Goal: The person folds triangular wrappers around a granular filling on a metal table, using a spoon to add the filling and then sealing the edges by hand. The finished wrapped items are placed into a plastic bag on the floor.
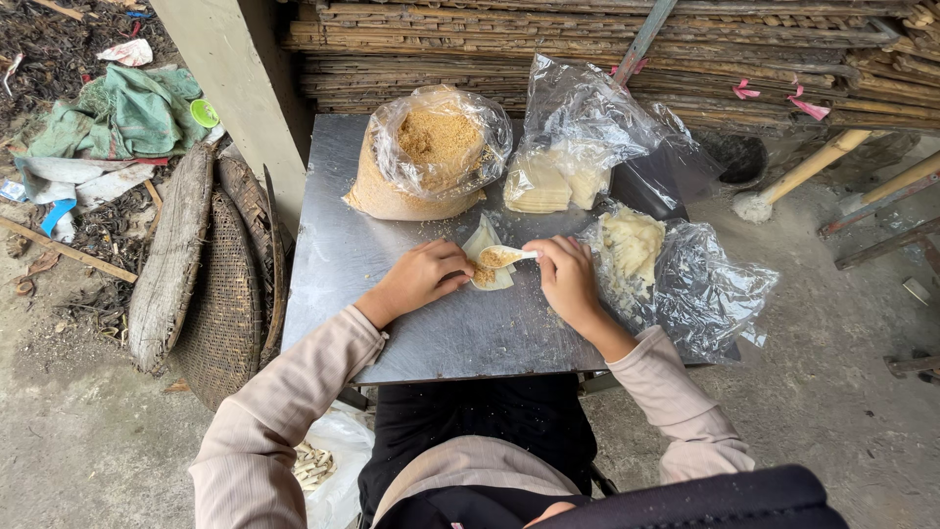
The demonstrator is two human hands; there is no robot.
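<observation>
Metal table (411, 333): three clear plastic bags, namely one of brown crumbs (436, 147) at rear left, one of stacked pale wrappers (558, 176) at rear centre, one of pale folded pieces (636, 245) at right. One wrapper (487, 240) lies at table centre, left hand (423, 277) resting on it with fingers curled. Right hand (565, 274) pinches one small white spoon (509, 257) of crumbs over it.

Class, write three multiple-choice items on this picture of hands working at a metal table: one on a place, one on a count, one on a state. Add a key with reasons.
1. Where is the bag of brown crumbs?
A. far left of the metal table
B. on the ground
C. in the lap

2. How many clear bags lie on the table?
A. one
B. three
C. five

3. The spoon in the right hand is
A. empty
B. loaded with crumbs
C. broken

Key: 1 A, it stands at the far left corner. 2 B, crumbs, stacked wrappers, pale pieces. 3 B, brown filling heaps over the wrapper that the left hand steadies.
</observation>
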